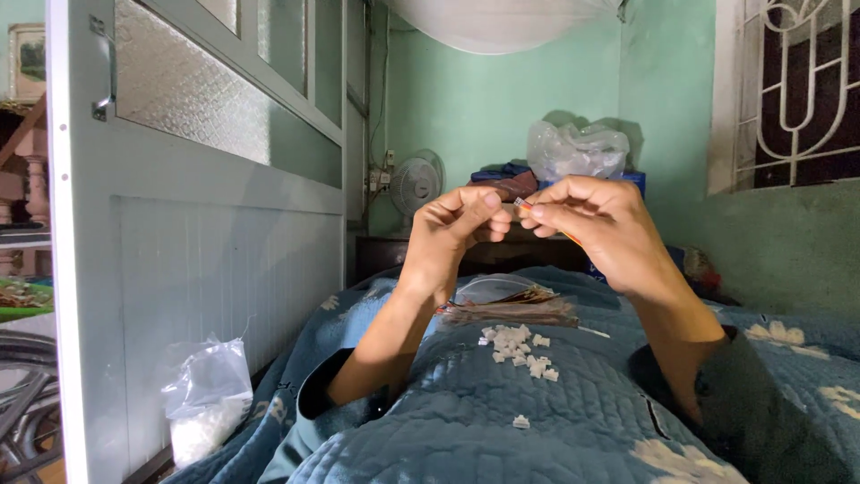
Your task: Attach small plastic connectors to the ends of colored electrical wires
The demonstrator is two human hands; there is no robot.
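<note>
Thin orange-red wire lead (568, 235) with a small white plastic end (520, 204), pinched between both raised hands.

The right hand (596, 229) grips the lead in closed fingertips, its white tip poking out toward the left hand (457, 229), whose thumb and fingers close on that same tip; whether a connector is already seated I cannot tell. Below, on the blue quilted blanket (466, 430), lie a loose pile of small white plastic connector housings (520, 348) and a bundle of thin wire leads in a clear plastic sleeve (511, 305), so much appears left. A clear bag of white pieces (208, 408) leans by the grey door (206, 260).
</note>
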